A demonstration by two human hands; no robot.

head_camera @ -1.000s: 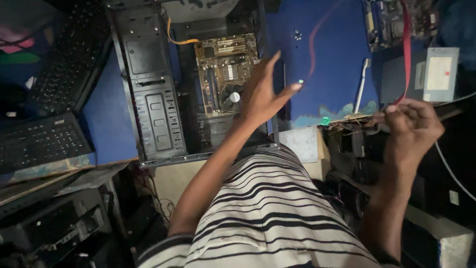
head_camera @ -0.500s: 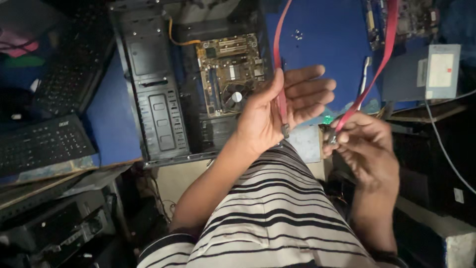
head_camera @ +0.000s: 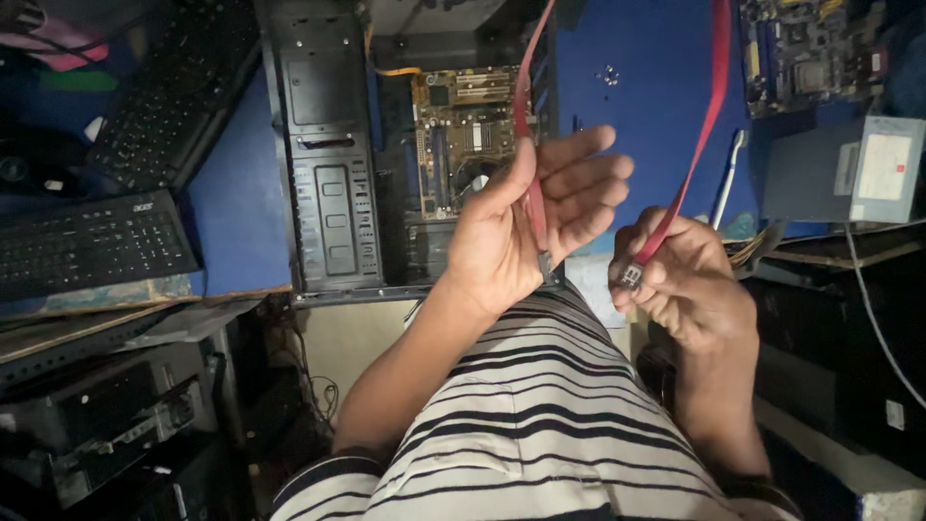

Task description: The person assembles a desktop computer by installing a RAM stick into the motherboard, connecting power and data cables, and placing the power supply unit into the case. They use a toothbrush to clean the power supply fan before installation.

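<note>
Fingers [head_camera: 579, 183] of left hand [head_camera: 526, 227] half-spread, thumb pinning thin flat red data cable [head_camera: 529, 164]; right hand [head_camera: 680, 280] pinches its other connector end [head_camera: 632, 277], above table's near edge. Step: sorting ends. Next likely needs connector orientation checked.

Dim overall; light falls on the blue table [head_camera: 656, 106] at upper centre, lower left corner sinks into shadow, edges bend with wide-lens distortion, focus slightly soft.

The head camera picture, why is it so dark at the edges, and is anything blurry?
Head view: light falls on the blue table and both hands, while the shelves at bottom left sit in shadow. The left hand, right hand and red cable look fairly sharp; no strong glare.
</note>
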